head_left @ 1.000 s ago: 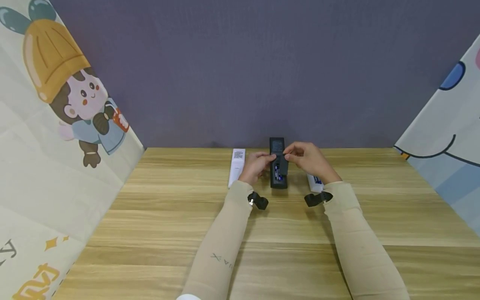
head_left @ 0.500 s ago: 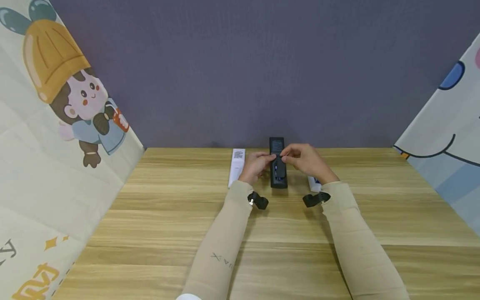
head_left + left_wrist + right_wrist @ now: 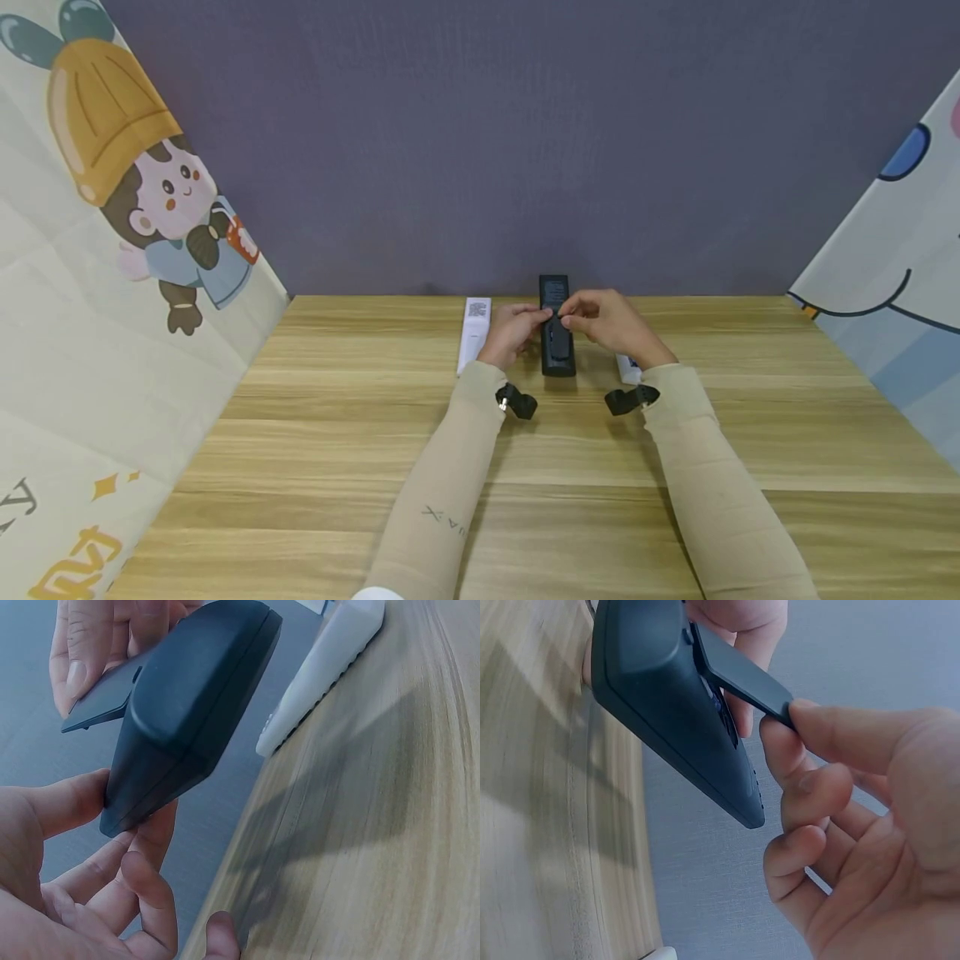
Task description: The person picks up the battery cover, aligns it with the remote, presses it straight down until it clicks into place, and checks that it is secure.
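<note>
Underneath all, a wooden table (image 3: pixel 570 467), carrying the work at its far edge. At 12 o'clock, a black remote (image 3: pixel 557 333), lying back-up so the battery bay faces the hands. To its 9 o'clock, a white remote (image 3: pixel 473 332); to its 3 o'clock, another white remote (image 3: pixel 626 367), half hidden. Steadying the black body, left hand (image 3: pixel 513 332), fingers curled round its side. Pinching the battery cover (image 3: pixel 742 675), right hand (image 3: pixel 611 325), tilted to meet the bay.
</note>
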Demonstrator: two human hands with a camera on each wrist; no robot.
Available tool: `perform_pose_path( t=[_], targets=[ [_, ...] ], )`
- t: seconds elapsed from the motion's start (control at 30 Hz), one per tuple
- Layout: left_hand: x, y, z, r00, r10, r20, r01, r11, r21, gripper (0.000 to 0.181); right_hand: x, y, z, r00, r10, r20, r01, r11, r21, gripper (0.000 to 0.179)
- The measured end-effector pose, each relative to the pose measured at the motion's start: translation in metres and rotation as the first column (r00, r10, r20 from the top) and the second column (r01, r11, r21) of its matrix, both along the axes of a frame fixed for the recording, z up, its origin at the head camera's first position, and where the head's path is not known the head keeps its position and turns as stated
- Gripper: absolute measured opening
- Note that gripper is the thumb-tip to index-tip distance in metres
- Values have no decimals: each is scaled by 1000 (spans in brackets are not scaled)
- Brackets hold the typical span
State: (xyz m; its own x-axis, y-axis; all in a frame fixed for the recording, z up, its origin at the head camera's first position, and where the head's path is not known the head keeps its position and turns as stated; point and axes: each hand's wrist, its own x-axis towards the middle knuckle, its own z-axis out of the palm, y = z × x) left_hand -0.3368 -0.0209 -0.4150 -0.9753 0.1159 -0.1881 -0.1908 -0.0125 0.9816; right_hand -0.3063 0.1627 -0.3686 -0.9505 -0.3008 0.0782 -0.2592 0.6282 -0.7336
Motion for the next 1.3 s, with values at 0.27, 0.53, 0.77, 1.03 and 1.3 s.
perform_pose_path(
  t=[0.27,0.53,0.77,1.03,1.3],
  targets=[
    [0,-1,1,1000,-1,1,1,1000,0,30,-1,0,-1,1000,16,1,-16,1000,-1,13],
    [1,-1,1,1000,4,-2,-4,1000,-2,29,-2,0,-2,1000,19,1,-19,1000,0,12],
    [1,-1,1,1000,-2,-3,2,1000,-15,28,-3,0,-2,999,31,9,-31,999,-14,12],
    [1,-1,1,1000,-5,3,5,1000,-10,29,-3,0,-3,999,43,-1,-43,999,-8,14],
    [0,1,0,1000,9,-1,-9,1000,-3,29,-3,-2,-3,999,48,5,-48,999,-14,12]
  ],
)
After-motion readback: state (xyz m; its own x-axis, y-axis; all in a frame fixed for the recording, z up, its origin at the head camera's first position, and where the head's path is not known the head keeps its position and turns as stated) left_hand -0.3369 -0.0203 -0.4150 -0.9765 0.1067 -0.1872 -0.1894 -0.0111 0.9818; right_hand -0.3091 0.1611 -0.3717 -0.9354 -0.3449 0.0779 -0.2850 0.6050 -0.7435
